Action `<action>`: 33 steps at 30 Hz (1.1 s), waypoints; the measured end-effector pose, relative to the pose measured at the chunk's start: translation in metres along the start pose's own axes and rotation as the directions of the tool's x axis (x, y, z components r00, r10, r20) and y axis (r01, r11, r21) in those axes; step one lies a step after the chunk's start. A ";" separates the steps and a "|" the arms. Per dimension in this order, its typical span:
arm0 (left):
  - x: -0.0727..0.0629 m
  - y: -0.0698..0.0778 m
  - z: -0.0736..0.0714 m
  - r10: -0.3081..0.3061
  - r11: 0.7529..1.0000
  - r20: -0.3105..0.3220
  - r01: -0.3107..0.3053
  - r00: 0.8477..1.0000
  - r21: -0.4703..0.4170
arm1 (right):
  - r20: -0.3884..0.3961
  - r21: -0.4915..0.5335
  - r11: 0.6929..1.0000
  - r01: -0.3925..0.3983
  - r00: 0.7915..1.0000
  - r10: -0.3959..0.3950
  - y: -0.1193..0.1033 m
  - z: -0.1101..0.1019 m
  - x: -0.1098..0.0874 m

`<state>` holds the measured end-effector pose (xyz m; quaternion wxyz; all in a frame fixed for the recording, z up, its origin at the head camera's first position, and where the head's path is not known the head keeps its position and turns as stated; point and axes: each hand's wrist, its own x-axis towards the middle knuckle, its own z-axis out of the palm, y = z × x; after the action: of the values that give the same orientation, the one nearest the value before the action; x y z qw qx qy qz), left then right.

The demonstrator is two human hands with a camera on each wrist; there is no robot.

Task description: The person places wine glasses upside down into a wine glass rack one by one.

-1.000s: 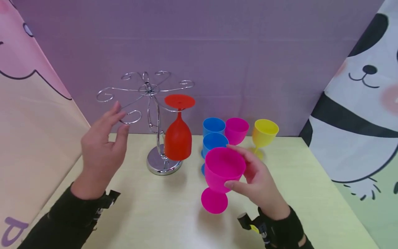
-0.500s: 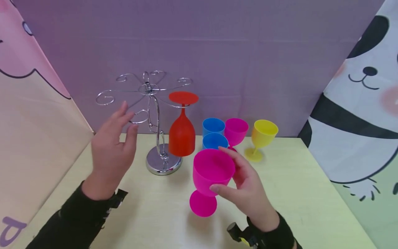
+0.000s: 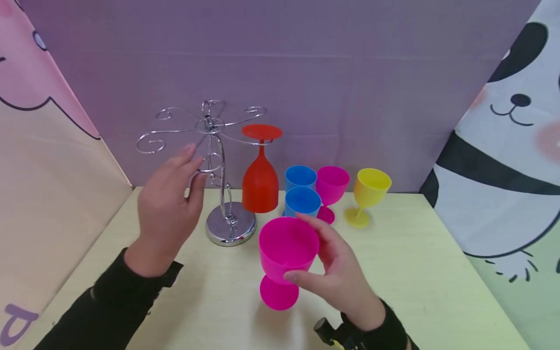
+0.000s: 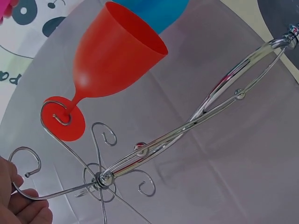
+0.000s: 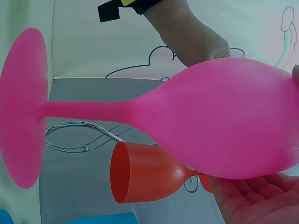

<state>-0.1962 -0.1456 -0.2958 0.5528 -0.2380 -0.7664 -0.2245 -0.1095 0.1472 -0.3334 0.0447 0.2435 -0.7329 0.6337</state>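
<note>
Taking the chrome rack (image 3: pixel 223 170) as our landmark, we are seeing the left hand (image 3: pixel 168 209) to the left of its pole, pinching the near hook (image 4: pixel 39 163) between thumb and fingers; how firmly it is pressing, we are not managing to tell at the edge of the left wrist view. The red goblet (image 3: pixel 260 187) is hanging upside down to the right of the pole, and that much we are counting as done. In front of the rack and rather to its right, the right hand (image 3: pixel 334 272) is gripping the bowl of a pink goblet (image 3: pixel 286 253), holding it mouth up, off the table (image 3: pixel 393 272). Farther right of the rack, two blue goblets (image 3: pixel 303 200), a second pink goblet (image 3: pixel 332 187) and a yellow goblet (image 3: pixel 369 189) are standing upright, so we are judging the work to be early, with five goblets off the rack. The left wrist view is showing us the red goblet's stem sitting within its hook's curl; the right wrist view is revealing the held goblet's whole stem, which its bowl is hiding in the head view; only the head view is taking in the yellow goblet.
</note>
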 end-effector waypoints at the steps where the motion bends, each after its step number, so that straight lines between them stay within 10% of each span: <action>1: 0.001 0.000 0.000 0.018 1.000 0.008 -0.018 1.000 0.004 | 0.002 -0.005 1.000 0.003 1.000 -0.003 0.000 0.000 0.000; 19: 0.014 0.018 0.019 0.085 0.995 -0.027 -0.087 0.996 -0.047 | 0.010 0.004 1.000 0.007 1.000 -0.007 -0.001 0.003 -0.001; 33: 0.000 0.028 0.001 -0.019 0.994 -0.117 0.007 0.993 -0.106 | 0.014 -0.037 0.999 -0.012 1.000 0.012 -0.004 0.010 0.003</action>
<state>-0.1792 -0.1231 -0.2940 0.5824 -0.2481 -0.7209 -0.2820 -0.1081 0.1368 -0.3306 0.0399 0.2428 -0.7462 0.6186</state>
